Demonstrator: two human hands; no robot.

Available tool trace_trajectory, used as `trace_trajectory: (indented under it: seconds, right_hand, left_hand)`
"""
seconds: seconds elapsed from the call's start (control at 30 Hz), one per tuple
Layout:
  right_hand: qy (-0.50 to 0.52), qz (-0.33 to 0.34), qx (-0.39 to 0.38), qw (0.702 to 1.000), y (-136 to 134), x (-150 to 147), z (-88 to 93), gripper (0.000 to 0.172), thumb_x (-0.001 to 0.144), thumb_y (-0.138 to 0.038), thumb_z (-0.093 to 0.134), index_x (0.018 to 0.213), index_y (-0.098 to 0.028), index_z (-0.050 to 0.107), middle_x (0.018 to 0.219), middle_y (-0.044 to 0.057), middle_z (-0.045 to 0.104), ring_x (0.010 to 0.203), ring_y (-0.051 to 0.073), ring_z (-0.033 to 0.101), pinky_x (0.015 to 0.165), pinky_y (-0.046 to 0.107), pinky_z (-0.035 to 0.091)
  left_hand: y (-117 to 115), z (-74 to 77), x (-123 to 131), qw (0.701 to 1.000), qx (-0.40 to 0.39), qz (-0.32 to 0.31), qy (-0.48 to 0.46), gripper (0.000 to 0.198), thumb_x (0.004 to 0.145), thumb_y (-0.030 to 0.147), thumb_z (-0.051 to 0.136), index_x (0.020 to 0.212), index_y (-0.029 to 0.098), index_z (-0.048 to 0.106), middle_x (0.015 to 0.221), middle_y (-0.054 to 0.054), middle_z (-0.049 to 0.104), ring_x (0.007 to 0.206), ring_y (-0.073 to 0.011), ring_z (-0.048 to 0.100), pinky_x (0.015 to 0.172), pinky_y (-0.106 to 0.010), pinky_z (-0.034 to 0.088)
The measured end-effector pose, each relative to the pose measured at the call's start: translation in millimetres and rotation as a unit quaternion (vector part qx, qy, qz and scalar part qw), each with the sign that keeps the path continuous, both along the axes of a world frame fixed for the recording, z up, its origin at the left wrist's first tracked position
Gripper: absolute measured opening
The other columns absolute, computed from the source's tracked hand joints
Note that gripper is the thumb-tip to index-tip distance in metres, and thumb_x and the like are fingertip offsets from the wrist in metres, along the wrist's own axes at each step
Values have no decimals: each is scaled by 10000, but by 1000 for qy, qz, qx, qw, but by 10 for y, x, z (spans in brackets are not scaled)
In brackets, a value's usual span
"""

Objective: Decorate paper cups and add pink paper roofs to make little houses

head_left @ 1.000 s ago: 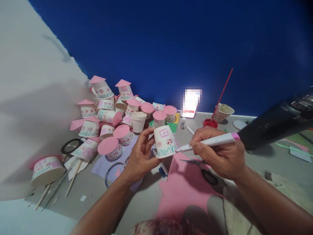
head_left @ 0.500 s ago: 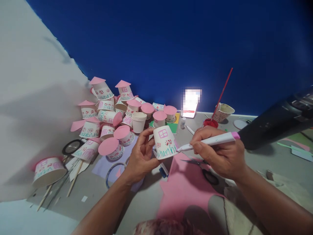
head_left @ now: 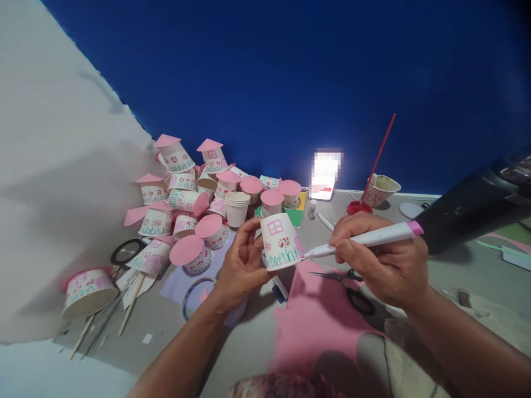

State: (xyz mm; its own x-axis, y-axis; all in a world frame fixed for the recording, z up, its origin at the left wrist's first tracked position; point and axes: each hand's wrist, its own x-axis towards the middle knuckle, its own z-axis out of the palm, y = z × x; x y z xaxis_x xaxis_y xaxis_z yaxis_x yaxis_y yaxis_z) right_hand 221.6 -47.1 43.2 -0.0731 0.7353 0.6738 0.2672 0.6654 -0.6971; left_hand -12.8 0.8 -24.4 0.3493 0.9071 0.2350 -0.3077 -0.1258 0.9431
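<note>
My left hand (head_left: pixel 240 265) grips an upside-down white paper cup (head_left: pixel 279 243) from its left side, fingers behind and thumb under the rim. On the cup are a pink window, red flower marks, green grass strokes and some pink at the right edge. In my right hand (head_left: pixel 384 265) is a white marker (head_left: pixel 369 237) with a pink end, its tip at the cup's lower right edge. Whether the tip touches cannot be made out. Below lie scissors (head_left: pixel 352 287) on cut pink paper (head_left: pixel 319 320), and a blue-capped marker (head_left: pixel 280 289) sits under the cup.
Several decorated cups with pink cone roofs (head_left: pixel 186 250) are piled at left. A stack of plain cups (head_left: pixel 238 209), a tape roll (head_left: pixel 191 298) and a lit phone (head_left: pixel 324 174) stand nearby. A dark cylinder (head_left: pixel 468 204) slants in from the right; cloth (head_left: pixel 448 331) lies below.
My right hand and the marker have shifted slightly right. More pink shows at the cup's right edge. My left hand still holds the cup; the whole view has moved a little.
</note>
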Motion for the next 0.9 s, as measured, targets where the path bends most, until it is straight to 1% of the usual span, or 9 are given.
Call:
trace_trajectory:
  seconds: [0.17,0.27,0.37,0.5,0.63,0.7,0.8,0.87,0.9]
  right_hand:
    - [-15,26,-8,1000,15,-10,-4,133,945,-139,659,840,-213,694,670,-19,666,533,113,583,474,238,463]
    - [0,-8,-5,1000,7,22,-10,138,952,-141,661,855,-230,703,694,-11,675,552,126,601,484,253,485]
    - [33,-53,12,998,-5,50,-14,117,966,-175,679,883,-247,722,699,-8,681,559,138,615,478,265,497]
    - [34,-56,20,998,-6,61,-22,114,967,-201,701,866,-239,738,686,-6,683,545,135,615,464,267,492]
    - [54,-70,12,996,22,74,-40,91,973,-230,714,903,-241,772,717,10,713,556,141,626,458,276,489]
    - [70,-91,-2,993,47,82,-58,81,983,-271,716,1001,-244,790,725,14,728,504,131,590,421,280,453]
    - [71,-104,-18,992,83,87,-91,167,995,-326,710,1126,-253,782,759,16,755,445,114,532,401,288,430]
    - [50,-102,-25,993,98,88,-112,174,997,-332,708,1138,-260,780,835,29,778,464,113,548,425,296,453]
    - [41,-99,-27,994,102,89,-121,161,998,-327,707,1124,-261,783,878,36,785,479,111,557,439,298,464]
  left_hand:
    - [-11,23,7,1000,-12,-10,-6,777,660,203,956,1327,347,585,1422,-63,647,1286,-261,654,967,-311,584]
    - [-2,5,3,1000,-20,2,-8,820,622,228,980,1330,340,580,1430,-68,642,1278,-267,657,964,-311,580]
    - [8,-13,-10,999,-37,-5,-11,887,594,272,999,1362,344,560,1417,-77,650,1221,-266,683,923,-309,585]
    - [6,0,-23,999,-51,-11,-7,931,589,314,1006,1393,359,540,1401,-77,658,1178,-266,694,890,-319,586]
    - [-12,24,-14,1000,-16,10,11,812,635,277,978,1335,350,574,1343,-58,661,1169,-242,688,906,-303,572]
    - [-24,28,-2,1000,10,16,15,753,662,280,957,1310,348,579,1347,-53,649,1213,-252,669,962,-328,563]
    - [-39,33,8,999,40,24,13,710,703,270,923,1316,356,573,1365,-47,638,1301,-264,623,1047,-365,532]
    - [-43,46,-2,999,37,25,5,697,706,262,920,1312,354,588,1359,-47,642,1307,-265,617,1049,-367,529]
    - [-44,56,-14,1000,21,19,-1,712,695,279,931,1318,349,595,1356,-54,647,1294,-274,626,1032,-371,539]
